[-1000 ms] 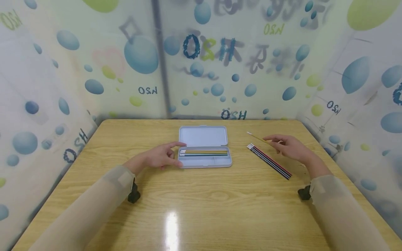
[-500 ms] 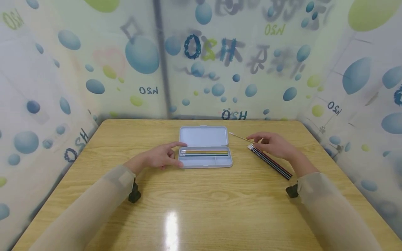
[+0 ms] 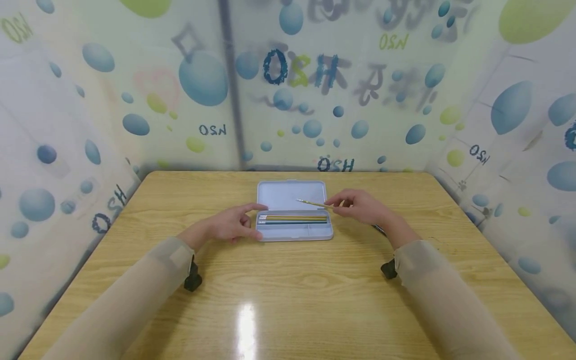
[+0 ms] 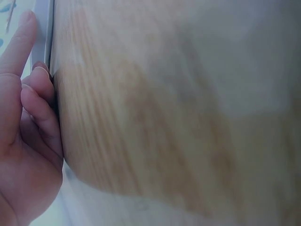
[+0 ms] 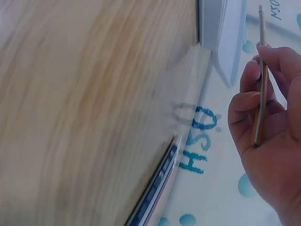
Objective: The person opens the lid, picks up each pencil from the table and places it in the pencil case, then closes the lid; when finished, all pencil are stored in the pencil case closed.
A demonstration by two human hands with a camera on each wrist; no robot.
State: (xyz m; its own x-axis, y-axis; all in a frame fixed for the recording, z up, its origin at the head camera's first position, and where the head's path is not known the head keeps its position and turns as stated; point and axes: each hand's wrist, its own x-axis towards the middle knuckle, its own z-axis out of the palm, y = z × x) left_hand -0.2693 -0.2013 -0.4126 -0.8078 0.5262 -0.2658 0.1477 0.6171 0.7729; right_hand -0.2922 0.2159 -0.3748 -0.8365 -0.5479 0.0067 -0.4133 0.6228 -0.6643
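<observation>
A pale pencil case (image 3: 288, 233) lies with its lid (image 3: 288, 194) back; several pencils (image 3: 292, 219) lie in its rear compartment. My left hand (image 3: 230, 223) touches the case's left end, thumb at the near corner and index finger by the hinge; the left wrist view shows this hand (image 4: 28, 103) with its other fingers curled. A gold pencil (image 3: 312, 203) is pinched in my right hand (image 3: 362, 206), over the right part of the case, its white-tipped end pointing left. In the right wrist view the pencil (image 5: 262, 84) crosses the fingers of that hand (image 5: 277, 113).
Dark striped pencils (image 3: 379, 229) lie on the wooden table (image 3: 288, 290) right of the case, mostly hidden under my right forearm in the head view; the right wrist view shows the bundle (image 5: 155, 188). A patterned curtain (image 3: 180, 145) stands behind the table.
My right hand has moved left with the gold pencil, from beyond the dark pencils to the case, and the pencil now lies flatter. My left hand has stayed at the case.
</observation>
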